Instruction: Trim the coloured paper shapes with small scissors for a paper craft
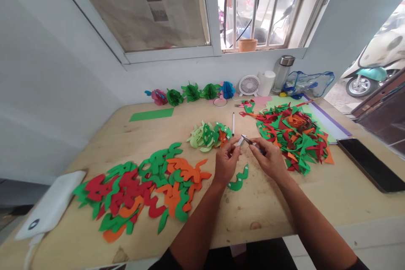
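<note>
My left hand (227, 160) pinches a small white strip (241, 140) above the table. My right hand (268, 158) is closed around a slim dark pointed tool (247, 139), its tip touching or very near the strip; whether it is scissors or tweezers I cannot tell. Just below the hands lies a curved green cut-out (239, 179) with small white squares on it. Beyond my left hand is a small heap of light green and green cut-outs (205, 136), some also bearing white squares. A capped white marker (233, 124) lies behind the hands.
Red, green and orange cut-outs (126, 190) spread over the left. A scrap pile (297, 133) and a black phone (371, 164) lie right. Paper decorations (192, 92), a small fan (249, 85) and a glass bottle (282, 75) line the wall. A white power bank (50, 204) sits left.
</note>
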Action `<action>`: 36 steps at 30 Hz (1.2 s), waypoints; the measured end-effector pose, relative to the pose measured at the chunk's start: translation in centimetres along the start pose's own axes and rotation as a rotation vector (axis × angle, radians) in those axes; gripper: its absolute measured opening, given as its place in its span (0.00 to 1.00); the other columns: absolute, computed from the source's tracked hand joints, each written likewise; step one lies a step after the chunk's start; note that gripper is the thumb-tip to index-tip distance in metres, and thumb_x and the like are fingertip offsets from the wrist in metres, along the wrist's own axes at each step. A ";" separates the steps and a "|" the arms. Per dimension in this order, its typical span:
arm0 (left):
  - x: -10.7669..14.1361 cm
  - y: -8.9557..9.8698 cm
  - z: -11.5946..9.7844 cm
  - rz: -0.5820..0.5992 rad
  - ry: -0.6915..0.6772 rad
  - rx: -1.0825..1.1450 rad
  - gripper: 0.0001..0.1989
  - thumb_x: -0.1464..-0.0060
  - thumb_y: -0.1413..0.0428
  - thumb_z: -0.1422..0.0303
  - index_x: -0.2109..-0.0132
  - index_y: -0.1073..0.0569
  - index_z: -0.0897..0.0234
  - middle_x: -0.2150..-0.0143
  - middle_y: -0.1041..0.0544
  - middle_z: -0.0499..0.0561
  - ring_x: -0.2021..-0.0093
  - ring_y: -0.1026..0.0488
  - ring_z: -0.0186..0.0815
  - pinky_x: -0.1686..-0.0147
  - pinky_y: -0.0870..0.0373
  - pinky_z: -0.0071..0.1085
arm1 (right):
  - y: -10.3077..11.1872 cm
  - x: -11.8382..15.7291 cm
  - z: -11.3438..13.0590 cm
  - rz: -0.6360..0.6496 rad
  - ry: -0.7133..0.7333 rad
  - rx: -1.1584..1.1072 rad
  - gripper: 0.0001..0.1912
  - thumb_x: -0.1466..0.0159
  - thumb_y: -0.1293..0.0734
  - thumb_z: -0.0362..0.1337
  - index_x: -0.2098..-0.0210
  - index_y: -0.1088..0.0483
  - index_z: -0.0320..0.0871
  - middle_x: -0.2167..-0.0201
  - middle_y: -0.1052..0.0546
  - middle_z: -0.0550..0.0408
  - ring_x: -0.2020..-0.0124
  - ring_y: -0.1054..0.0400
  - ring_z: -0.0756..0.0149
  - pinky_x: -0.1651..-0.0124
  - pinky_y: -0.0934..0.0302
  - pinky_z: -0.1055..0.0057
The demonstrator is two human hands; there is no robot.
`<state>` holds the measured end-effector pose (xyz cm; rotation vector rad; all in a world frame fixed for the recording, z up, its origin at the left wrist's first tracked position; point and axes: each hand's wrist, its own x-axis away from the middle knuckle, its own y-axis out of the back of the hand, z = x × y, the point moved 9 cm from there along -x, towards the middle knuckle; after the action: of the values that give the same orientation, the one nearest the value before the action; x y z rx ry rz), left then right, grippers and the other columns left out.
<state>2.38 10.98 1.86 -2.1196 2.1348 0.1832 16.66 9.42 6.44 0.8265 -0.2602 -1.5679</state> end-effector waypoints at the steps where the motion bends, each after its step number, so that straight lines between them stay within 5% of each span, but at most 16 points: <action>1: 0.1 0.0 -0.2 0.002 -0.026 -0.056 0.16 0.47 0.47 0.66 0.51 0.27 0.63 0.71 0.25 0.48 0.74 0.31 0.29 0.74 0.35 0.23 | 0.2 0.0 0.0 -0.021 0.001 0.014 0.14 0.39 0.39 0.42 0.59 0.28 0.41 0.78 0.29 0.59 0.79 0.39 0.72 0.74 0.46 0.76; 7: 0.5 -1.4 -1.7 0.091 -0.244 -0.330 0.16 0.44 0.51 0.69 0.49 0.28 0.61 0.55 0.23 0.55 0.60 0.27 0.37 0.58 0.32 0.34 | 0.6 0.1 0.5 -0.085 0.077 0.094 0.16 0.39 0.38 0.44 0.56 0.30 0.42 0.73 0.25 0.55 0.74 0.32 0.68 0.67 0.41 0.74; 12: 0.6 -2.9 -2.1 0.198 -0.327 -0.277 0.16 0.45 0.50 0.71 0.50 0.27 0.59 0.50 0.25 0.56 0.49 0.30 0.42 0.48 0.37 0.40 | 0.9 0.3 0.8 -0.133 0.139 0.163 0.16 0.38 0.39 0.44 0.55 0.30 0.41 0.70 0.25 0.51 0.73 0.32 0.67 0.66 0.40 0.73; 20: -0.5 1.0 1.3 -0.104 0.098 0.166 0.15 0.50 0.44 0.63 0.56 0.26 0.65 0.65 0.22 0.54 0.64 0.25 0.35 0.68 0.30 0.28 | 0.0 0.4 1.2 -0.034 0.184 0.236 0.15 0.38 0.39 0.42 0.54 0.30 0.43 0.71 0.25 0.53 0.72 0.31 0.67 0.68 0.42 0.74; 26: -0.7 0.3 2.0 -0.028 0.275 0.452 0.17 0.57 0.39 0.61 0.61 0.26 0.67 0.69 0.23 0.52 0.71 0.26 0.32 0.75 0.33 0.25 | -1.0 0.6 1.8 0.064 0.244 0.250 0.15 0.38 0.39 0.43 0.55 0.30 0.44 0.69 0.24 0.53 0.72 0.31 0.69 0.69 0.44 0.75; 36: -0.6 0.5 2.6 -0.030 0.293 0.414 0.11 0.60 0.39 0.65 0.70 0.27 0.67 0.73 0.26 0.47 0.74 0.29 0.28 0.75 0.34 0.24 | -2.2 0.8 1.8 0.177 0.277 0.259 0.14 0.38 0.39 0.42 0.55 0.31 0.44 0.70 0.24 0.54 0.73 0.33 0.70 0.68 0.44 0.74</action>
<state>1.86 12.08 -0.59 -2.0221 2.0510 -0.5569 13.92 8.54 6.10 1.1784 -0.3296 -1.2522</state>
